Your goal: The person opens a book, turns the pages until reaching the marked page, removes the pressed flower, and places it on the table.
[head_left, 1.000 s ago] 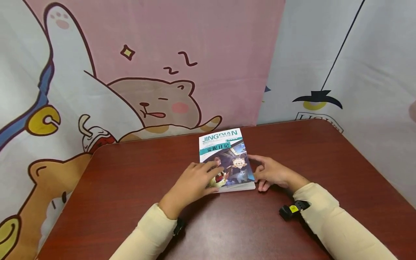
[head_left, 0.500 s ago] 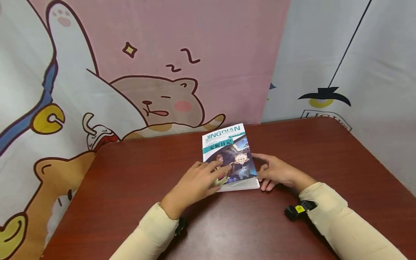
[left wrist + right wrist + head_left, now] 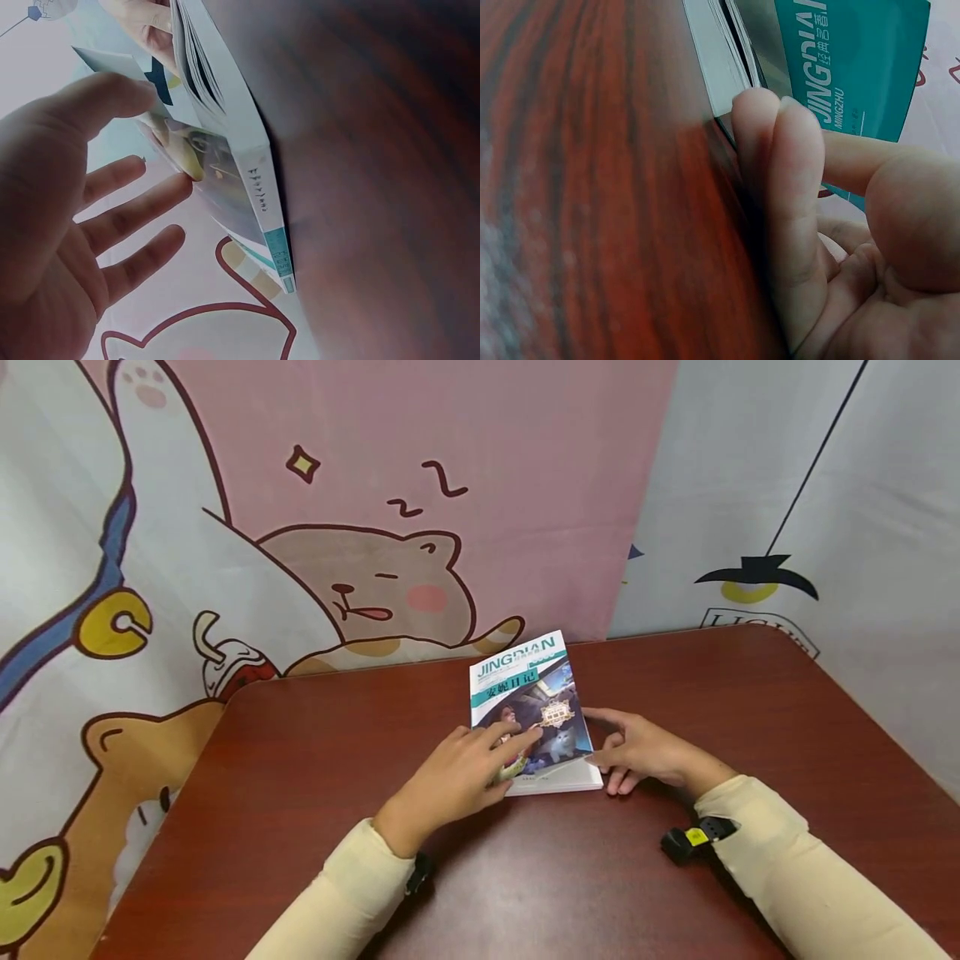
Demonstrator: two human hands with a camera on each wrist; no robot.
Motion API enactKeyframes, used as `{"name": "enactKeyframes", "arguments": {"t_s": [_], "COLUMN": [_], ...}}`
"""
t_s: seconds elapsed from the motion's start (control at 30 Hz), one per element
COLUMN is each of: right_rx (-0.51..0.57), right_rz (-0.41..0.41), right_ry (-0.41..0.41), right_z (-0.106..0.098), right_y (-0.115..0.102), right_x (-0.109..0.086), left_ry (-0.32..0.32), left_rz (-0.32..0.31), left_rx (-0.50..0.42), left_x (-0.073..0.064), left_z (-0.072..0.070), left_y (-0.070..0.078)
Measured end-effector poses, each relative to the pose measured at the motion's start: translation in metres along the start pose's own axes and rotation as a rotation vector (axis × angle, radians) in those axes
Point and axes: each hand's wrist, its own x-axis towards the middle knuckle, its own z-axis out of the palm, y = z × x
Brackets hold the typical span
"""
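A paperback book with a white, teal and dark picture cover lies on the table. Its front cover is raised at the lower right, baring white pages underneath. My left hand is spread over the lower left of the cover; whether all its fingers touch it cannot be told. At the right edge is my right hand, index finger stretched along the book and thumb at the lifted cover. The right wrist view shows the teal inside flap behind the thumb, with two fingers bent by the page edges.
The red-brown wooden table reaches back to a cloth backdrop with cartoon animals. A dark wrist strap with a yellow patch is on the right wrist.
The front cover has risen further at its lower right, showing more of the white page below. Both hands keep almost the same places at the book; the whole view has shifted slightly.
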Motion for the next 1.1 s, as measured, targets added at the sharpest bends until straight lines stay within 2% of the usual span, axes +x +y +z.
{"name": "enactKeyframes", "arguments": {"t_s": [0.37, 0.57, 0.77, 1.1], "right_rx": [0.004, -0.004, 0.002, -0.001], "right_rz": [-0.002, 0.004, -0.003, -0.009], "right_ry": [0.014, 0.017, 0.006, 0.005], "right_z": [0.001, 0.001, 0.001, 0.000], "right_y": [0.001, 0.000, -0.001, 0.002], "right_x": [0.004, 0.003, 0.004, 0.003], "left_ry": [0.096, 0.118, 0.147, 0.241], "left_rz": [0.015, 0.008, -0.012, -0.035], "left_rx": [-0.027, -0.031, -0.024, 0.018], "left_x": [0.001, 0.001, 0.001, 0.001], "left_z": [-0.004, -0.007, -0.012, -0.020], "left_y": [-0.003, -0.003, -0.003, -0.005]}}
